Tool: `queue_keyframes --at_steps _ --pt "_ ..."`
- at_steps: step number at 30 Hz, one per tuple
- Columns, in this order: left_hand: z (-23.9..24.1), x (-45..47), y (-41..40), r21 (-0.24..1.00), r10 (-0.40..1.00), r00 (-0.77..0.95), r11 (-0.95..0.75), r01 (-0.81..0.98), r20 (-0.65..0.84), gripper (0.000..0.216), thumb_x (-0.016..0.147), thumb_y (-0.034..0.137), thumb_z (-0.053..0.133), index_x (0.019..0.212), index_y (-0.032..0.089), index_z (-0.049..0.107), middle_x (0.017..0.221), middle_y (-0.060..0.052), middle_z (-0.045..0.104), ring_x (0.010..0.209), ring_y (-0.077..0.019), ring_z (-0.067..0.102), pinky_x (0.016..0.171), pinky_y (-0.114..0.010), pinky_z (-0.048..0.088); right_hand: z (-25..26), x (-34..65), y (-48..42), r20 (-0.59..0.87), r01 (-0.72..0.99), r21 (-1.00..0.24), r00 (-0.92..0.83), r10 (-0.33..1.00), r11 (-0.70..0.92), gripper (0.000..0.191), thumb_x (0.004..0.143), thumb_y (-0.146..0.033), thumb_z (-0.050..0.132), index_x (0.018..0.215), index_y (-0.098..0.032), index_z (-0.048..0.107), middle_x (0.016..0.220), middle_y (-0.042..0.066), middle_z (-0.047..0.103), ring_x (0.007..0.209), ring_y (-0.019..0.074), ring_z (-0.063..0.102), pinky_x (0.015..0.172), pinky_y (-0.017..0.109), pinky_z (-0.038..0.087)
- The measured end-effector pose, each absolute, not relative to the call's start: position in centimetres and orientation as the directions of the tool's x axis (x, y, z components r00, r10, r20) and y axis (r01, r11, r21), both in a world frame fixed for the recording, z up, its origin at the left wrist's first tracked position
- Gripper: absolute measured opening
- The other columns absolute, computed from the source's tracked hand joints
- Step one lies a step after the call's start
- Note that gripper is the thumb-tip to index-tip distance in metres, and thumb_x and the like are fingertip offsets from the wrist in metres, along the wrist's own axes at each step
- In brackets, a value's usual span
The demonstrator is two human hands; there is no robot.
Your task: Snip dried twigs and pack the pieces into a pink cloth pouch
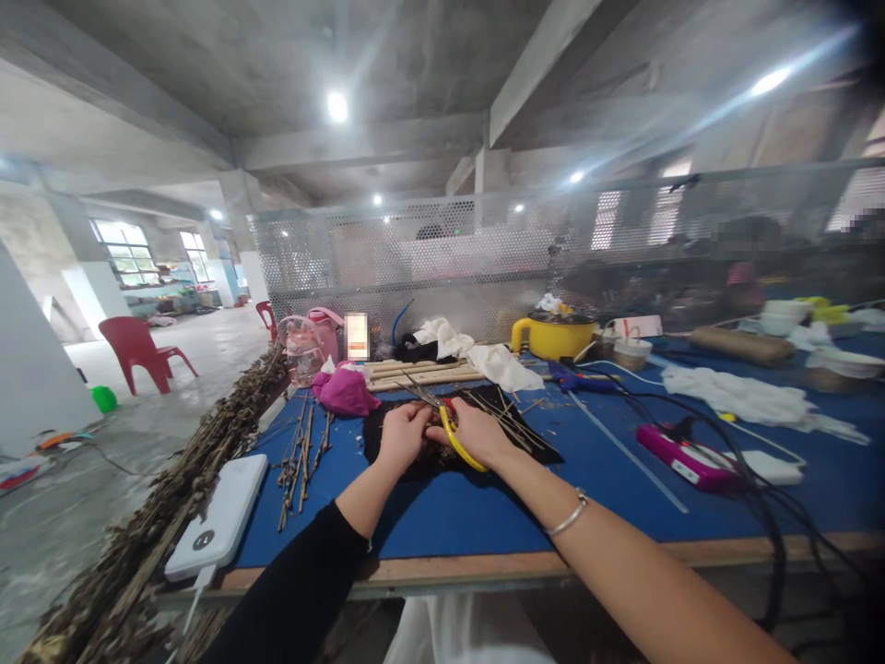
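Note:
My left hand (403, 433) and my right hand (476, 432) meet over a black cloth (532, 444) on the blue table (484, 503). The right hand is closed on yellow-handled pliers (457, 443), whose metal tip points toward the left hand. The left hand's fingers are curled and pinch thin dry twigs (498, 410) that lie across the cloth. A silver bangle (570, 516) sits on my right wrist, and a black sleeve covers my left forearm.
A white power bank (218, 521) lies at the table's left corner beside loose twigs (304, 452). A long pile of dry branches (180, 489) runs along the left edge. Behind stand a yellow pot (553, 335), white cloths (739, 395), a pink device (681, 456) with black cables, and a mesh screen.

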State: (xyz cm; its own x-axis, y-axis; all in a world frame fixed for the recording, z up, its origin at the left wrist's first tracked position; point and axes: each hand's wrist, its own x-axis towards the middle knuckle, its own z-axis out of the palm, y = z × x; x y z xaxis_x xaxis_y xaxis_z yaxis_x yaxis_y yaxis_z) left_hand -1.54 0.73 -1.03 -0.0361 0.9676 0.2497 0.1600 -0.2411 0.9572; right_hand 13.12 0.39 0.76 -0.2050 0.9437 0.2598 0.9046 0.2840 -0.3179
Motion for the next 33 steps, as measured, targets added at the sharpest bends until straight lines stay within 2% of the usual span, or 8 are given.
queue_keyframes --at_steps 7,13,17,22,27,33 --pt "-1.19 -1.59 0.84 0.947 0.954 -0.049 -0.284 0.152 0.295 0.032 0.073 0.042 0.054 0.079 0.014 0.068 0.067 -0.003 0.065 0.046 -0.0088 0.047 0.041 -0.019 0.037 1.12 13.01 0.21 0.265 0.91 -0.312 -0.192 0.945 0.272 0.059 0.069 -0.071 0.045 0.093 -0.018 0.052 0.088 0.011 0.066 0.085 0.0281 0.062 0.062 0.029 0.038" --pt "-0.81 -1.55 0.53 0.948 0.956 -0.059 -0.273 0.165 0.286 0.032 0.074 0.042 0.053 0.079 0.014 0.067 0.065 -0.002 0.064 0.046 -0.0086 0.047 0.041 -0.018 0.038 1.4 13.1 0.16 0.23 0.902 -0.333 -0.206 0.951 0.276 0.054 0.071 -0.068 0.047 0.089 -0.018 0.055 0.087 0.01 0.066 0.082 0.025 0.063 0.061 0.026 0.037" --pt "-0.48 -1.47 0.36 0.95 0.956 -0.074 -0.269 0.157 0.283 0.028 0.074 0.037 0.053 0.075 0.013 0.066 0.062 -0.002 0.062 0.043 -0.0074 0.046 0.04 -0.017 0.036 1.25 13.28 0.19 0.265 0.918 -0.273 -0.215 0.94 0.287 0.058 0.069 -0.071 0.046 0.093 -0.018 0.053 0.087 0.011 0.066 0.084 0.026 0.062 0.063 0.028 0.038" --pt "-0.41 -1.47 0.38 0.943 0.95 -0.064 -0.293 0.16 0.306 0.024 0.073 0.032 0.052 0.072 0.012 0.065 0.061 -0.002 0.063 0.045 -0.0082 0.048 0.042 -0.018 0.037 1.08 13.24 0.11 0.275 0.905 -0.287 -0.236 0.932 0.314 0.061 0.068 -0.071 0.047 0.098 -0.018 0.049 0.095 0.011 0.065 0.086 0.0264 0.062 0.064 0.028 0.038" --pt "-0.46 -1.51 0.38 0.947 0.955 -0.07 -0.275 0.169 0.289 0.027 0.073 0.035 0.052 0.079 0.014 0.067 0.067 -0.003 0.065 0.045 -0.0086 0.049 0.041 -0.019 0.039 1.25 13.12 0.1 0.256 0.913 -0.292 -0.21 0.943 0.283 0.057 0.071 -0.069 0.046 0.094 -0.018 0.051 0.09 0.01 0.065 0.085 0.0269 0.062 0.063 0.028 0.037" --pt "-0.75 -1.22 0.51 0.969 0.971 -0.037 -0.233 0.079 0.237 0.026 0.074 0.034 0.054 0.084 0.014 0.067 0.069 -0.003 0.066 0.044 -0.0075 0.049 0.041 -0.018 0.038 1.32 13.18 0.1 0.279 0.906 -0.321 -0.187 0.942 0.276 0.056 0.071 -0.068 0.046 0.095 -0.018 0.051 0.09 0.011 0.065 0.085 0.0267 0.062 0.063 0.028 0.037"
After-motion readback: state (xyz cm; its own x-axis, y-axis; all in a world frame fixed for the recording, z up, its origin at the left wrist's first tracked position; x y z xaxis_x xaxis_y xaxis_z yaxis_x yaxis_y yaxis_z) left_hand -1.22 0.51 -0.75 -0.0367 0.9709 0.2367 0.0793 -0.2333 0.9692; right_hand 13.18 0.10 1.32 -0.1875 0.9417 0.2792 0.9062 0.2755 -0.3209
